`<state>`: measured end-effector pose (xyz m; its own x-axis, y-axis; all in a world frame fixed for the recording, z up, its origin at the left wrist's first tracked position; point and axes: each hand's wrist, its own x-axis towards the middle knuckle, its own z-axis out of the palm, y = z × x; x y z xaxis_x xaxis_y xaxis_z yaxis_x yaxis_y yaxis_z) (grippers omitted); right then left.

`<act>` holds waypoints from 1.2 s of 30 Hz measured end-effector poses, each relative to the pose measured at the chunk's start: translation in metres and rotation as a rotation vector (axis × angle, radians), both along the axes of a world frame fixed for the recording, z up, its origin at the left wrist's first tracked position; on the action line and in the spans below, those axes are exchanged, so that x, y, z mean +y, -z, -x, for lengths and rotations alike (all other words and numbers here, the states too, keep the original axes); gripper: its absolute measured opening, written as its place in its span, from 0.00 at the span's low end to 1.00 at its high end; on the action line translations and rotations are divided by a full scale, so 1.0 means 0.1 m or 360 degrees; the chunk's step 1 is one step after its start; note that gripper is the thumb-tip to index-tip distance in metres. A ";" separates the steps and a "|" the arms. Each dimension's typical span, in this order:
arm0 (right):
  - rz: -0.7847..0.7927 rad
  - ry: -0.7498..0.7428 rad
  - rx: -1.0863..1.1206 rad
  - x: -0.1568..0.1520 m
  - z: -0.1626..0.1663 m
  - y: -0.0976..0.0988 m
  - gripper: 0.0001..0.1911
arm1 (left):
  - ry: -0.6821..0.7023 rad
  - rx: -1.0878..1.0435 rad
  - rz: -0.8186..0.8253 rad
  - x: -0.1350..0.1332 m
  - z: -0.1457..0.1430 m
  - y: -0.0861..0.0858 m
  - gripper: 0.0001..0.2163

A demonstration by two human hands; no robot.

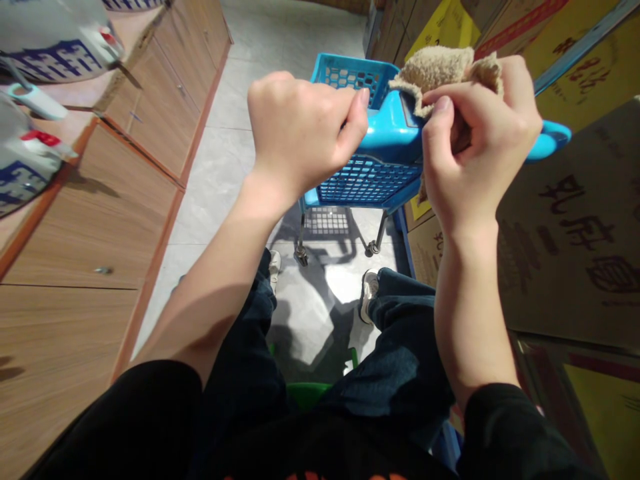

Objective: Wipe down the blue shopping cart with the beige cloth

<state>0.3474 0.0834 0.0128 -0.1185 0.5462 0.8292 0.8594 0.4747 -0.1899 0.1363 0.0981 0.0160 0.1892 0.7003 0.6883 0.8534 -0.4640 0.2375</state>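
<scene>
A blue plastic shopping cart [370, 183] stands in front of me on its wheels, its handle [393, 127] running crosswise under my hands. My left hand [303, 127] is closed round the left end of the handle. Pinched between thumb and fingers, a tan terry cloth [435, 67] is in my right hand [483, 133]. The cloth drapes over the right part of the handle and touches it. Beyond my right hand the handle's blue right end [550, 140] sticks out. My right palm hides part of the cloth.
Wooden cabinets [75, 233] line the left side, with clear plastic containers [55, 47] with red taps on top. Stacked cardboard boxes [575, 227] rise close on the right. Grey floor tiles [230, 133] run between them. Something green [307, 395] shows between my legs.
</scene>
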 end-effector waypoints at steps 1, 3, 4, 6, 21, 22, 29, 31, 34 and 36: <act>0.0011 -0.0001 -0.0005 0.00 0.00 0.00 0.25 | 0.0005 -0.0005 -0.0001 0.00 0.00 0.00 0.21; 0.0047 -0.0029 -0.0025 -0.02 0.02 -0.01 0.23 | 0.0018 -0.0021 0.0006 0.00 0.00 -0.01 0.20; 0.0069 -0.0055 -0.0043 -0.04 0.04 -0.02 0.23 | 0.0023 -0.0031 0.0015 0.00 0.00 -0.01 0.20; 0.0098 -0.0120 -0.0093 -0.09 0.09 -0.03 0.21 | 0.0023 -0.0047 0.0038 -0.01 0.00 -0.01 0.20; -0.0048 0.0137 -0.0007 0.14 -0.26 0.00 0.13 | -0.0285 0.0416 0.0405 -0.06 -0.06 -0.21 0.25; -0.0088 0.0087 -0.0006 0.09 -0.18 0.00 0.14 | -0.0301 0.0424 0.0413 -0.07 -0.06 -0.22 0.25; 0.0013 -0.0369 -0.0134 -0.02 -0.15 -0.13 0.17 | -0.0259 0.0435 0.0407 -0.09 -0.05 -0.20 0.27; 0.0088 -0.0261 -0.0138 0.05 -0.29 -0.14 0.17 | -0.0263 0.0440 0.0416 -0.09 -0.05 -0.21 0.27; 0.0106 0.0028 -0.0122 0.13 -0.35 -0.11 0.14 | -0.0229 0.0428 0.0414 -0.10 -0.06 -0.23 0.27; 0.0054 0.0136 -0.0108 0.11 -0.26 -0.08 0.12 | -0.0256 0.0414 0.0457 -0.12 -0.06 -0.25 0.27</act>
<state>0.3739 0.0946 0.0207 -0.1258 0.5844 0.8016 0.9079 0.3935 -0.1444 0.1423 0.0862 0.0411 0.2036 0.8914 0.4048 0.9581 -0.2665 0.1049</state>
